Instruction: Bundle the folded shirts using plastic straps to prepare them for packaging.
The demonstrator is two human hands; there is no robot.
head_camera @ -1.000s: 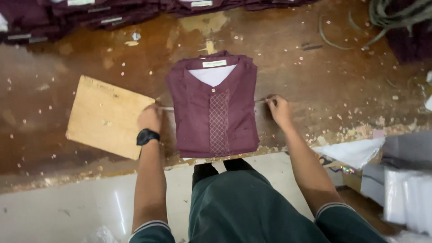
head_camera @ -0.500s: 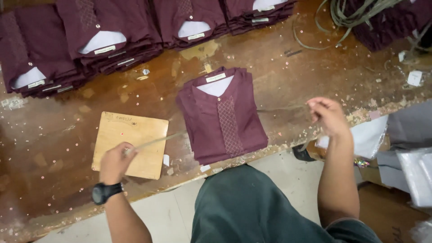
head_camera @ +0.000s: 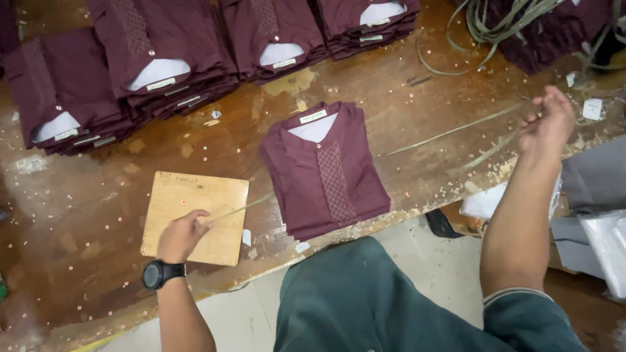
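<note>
Two hands are pulled wide apart, each pinching an end of a thin pale strap (head_camera: 450, 133) that runs under the folded maroon shirt (head_camera: 324, 171) lying at the bench's (head_camera: 85, 306) front edge. His left hand (head_camera: 181, 234) is closed over a square wooden board (head_camera: 225, 199); the right hand (head_camera: 546, 124) is raised above the bench. Stacks of folded maroon shirts (head_camera: 163, 58) line the far side.

Materials as I see them: folded shirt (head_camera: 324, 171) centre frame is matt maroon cloth, embroidered placket. Bench (head_camera: 404, 104) is worn wood, glossy in patches, gritty with specks. Board (head_camera: 195, 215) lower left: pale raw wood, matt. Strap (head_camera: 450, 133) looks like thin flat plastic.
</note>
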